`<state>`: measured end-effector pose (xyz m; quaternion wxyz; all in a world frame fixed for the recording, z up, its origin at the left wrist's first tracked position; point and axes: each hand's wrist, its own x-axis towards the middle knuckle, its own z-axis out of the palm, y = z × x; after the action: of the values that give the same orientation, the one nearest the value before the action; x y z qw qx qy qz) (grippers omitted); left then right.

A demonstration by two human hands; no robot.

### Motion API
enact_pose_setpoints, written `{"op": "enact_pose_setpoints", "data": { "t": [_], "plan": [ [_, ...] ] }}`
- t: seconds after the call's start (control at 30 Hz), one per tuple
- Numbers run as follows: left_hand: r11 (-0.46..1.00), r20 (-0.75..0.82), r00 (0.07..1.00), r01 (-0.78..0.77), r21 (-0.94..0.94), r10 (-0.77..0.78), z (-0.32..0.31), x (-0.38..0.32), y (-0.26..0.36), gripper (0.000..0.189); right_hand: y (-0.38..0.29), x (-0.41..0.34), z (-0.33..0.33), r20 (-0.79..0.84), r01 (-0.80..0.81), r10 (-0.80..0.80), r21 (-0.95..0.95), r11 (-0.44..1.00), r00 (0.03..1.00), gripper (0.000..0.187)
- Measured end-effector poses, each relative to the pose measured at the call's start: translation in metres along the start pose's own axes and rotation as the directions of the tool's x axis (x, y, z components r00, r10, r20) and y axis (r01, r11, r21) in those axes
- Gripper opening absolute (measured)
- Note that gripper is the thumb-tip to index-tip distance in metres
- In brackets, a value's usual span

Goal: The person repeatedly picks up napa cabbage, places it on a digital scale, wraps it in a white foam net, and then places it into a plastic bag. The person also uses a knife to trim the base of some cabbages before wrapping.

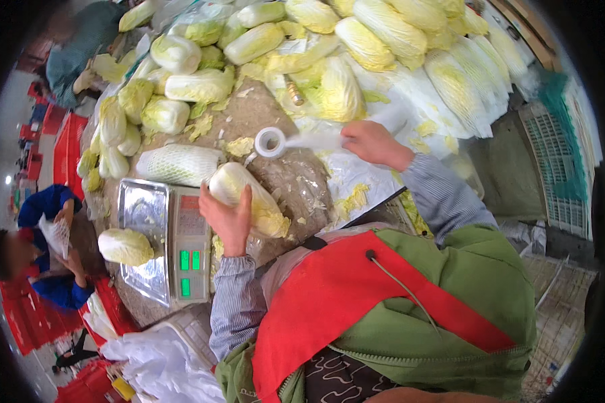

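Note:
My left hand [228, 214] grips the base end of a napa cabbage [252, 199] beside the electronic scale [189, 242]. My right hand [375, 143] is closed at the end of a pale, blurred strip that runs to a roll of white tape [270, 142] on the tabletop. Just behind the held cabbage lies another cabbage in a white foam net [179, 163]. One more bare cabbage [126, 247] rests at the left edge of the scale's metal pan. A knife-like tool with a wrapped handle [295, 93] lies further back among leaves.
Heaped cabbages [383, 30] line the back, with several netted ones [459, 85] at the right. A co-worker in blue [55, 201] holds a white net at the left; another person [80, 50] stands at the upper left. White plastic bags [166, 367] fill a crate below the scale.

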<state>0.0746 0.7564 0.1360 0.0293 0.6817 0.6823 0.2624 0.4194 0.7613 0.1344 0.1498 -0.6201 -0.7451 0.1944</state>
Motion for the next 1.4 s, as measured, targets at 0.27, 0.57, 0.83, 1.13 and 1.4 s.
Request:
{"op": "enact_pose_setpoints", "data": {
  "t": [0.27, 0.57, 0.83, 1.13, 1.4],
  "plan": [
    [0.216, 0.292, 0.930, 0.245, -0.945, 0.222, -0.057, 0.028, 0.104, 0.040, -0.107, 0.034, -0.055, -0.458, 0.427, -0.109, 0.682, 0.593, 0.882, 0.050],
    [-0.310, 0.291, 0.856, 0.441, -0.842, 0.427, -0.088, 0.016, 0.086, 0.050, -0.137, 0.075, -0.049, 0.186, -0.221, -0.136, 0.922, -0.319, 0.973, 0.029],
    [0.230, 0.227, 0.933, 0.294, -0.928, -0.278, -0.039, -0.019, 0.069, 0.043, -0.179, 0.053, 0.050, -0.604, 0.690, -0.351, 0.533, 0.490, 0.716, 0.023],
    [0.121, 0.134, 0.909, 0.196, -0.973, -0.394, -0.051, -0.021, 0.028, 0.007, -0.143, 0.060, 0.041, 0.522, -0.587, -0.558, 0.806, 0.076, 0.645, 0.024],
    [0.685, 0.410, 0.908, 0.349, -0.639, -0.081, -0.051, -0.021, -0.047, 0.029, -0.119, 0.080, 0.069, 0.517, -0.657, -0.428, 0.690, -0.303, 0.741, 0.032]
  ]
}}
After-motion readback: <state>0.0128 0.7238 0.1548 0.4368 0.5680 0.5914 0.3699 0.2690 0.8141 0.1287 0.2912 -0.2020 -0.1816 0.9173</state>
